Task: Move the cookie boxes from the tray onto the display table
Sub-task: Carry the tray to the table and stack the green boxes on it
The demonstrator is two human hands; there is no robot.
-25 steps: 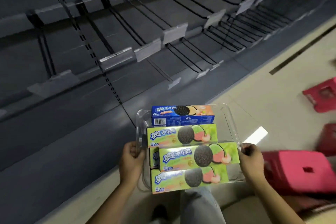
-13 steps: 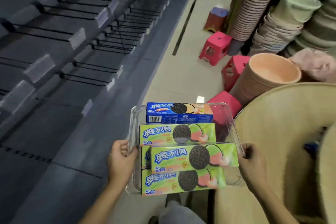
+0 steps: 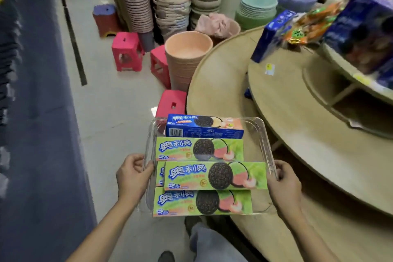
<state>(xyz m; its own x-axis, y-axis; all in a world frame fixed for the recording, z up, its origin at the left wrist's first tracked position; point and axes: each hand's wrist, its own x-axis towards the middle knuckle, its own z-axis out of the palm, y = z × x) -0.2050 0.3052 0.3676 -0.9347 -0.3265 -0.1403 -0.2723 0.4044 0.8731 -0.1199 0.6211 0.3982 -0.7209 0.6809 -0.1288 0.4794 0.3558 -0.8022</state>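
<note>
I carry a clear plastic tray (image 3: pixel 262 134) in front of me. My left hand (image 3: pixel 133 176) grips its left rim and my right hand (image 3: pixel 284 185) grips its right rim. On the tray lie a blue cookie box (image 3: pixel 204 126) at the far end and several green cookie boxes (image 3: pixel 214 175), one stacked askew on top of the others. The round tiered wooden display table (image 3: pixel 297 117) stands to the right, its lowest tier next to the tray's right side.
Upper table tiers hold a blue box (image 3: pixel 272 36), snack bags (image 3: pixel 312 23) and dark blue packs (image 3: pixel 361 34). Pink stools (image 3: pixel 127 51) and stacked plastic baskets (image 3: pixel 185 57) stand on the floor ahead. A dark shelf base (image 3: pixel 38 112) runs along the left.
The view has swung right, away from the dark empty shelving toward the round display table. Both hands keep the same hold on the tray, and the boxes have not shifted.
</note>
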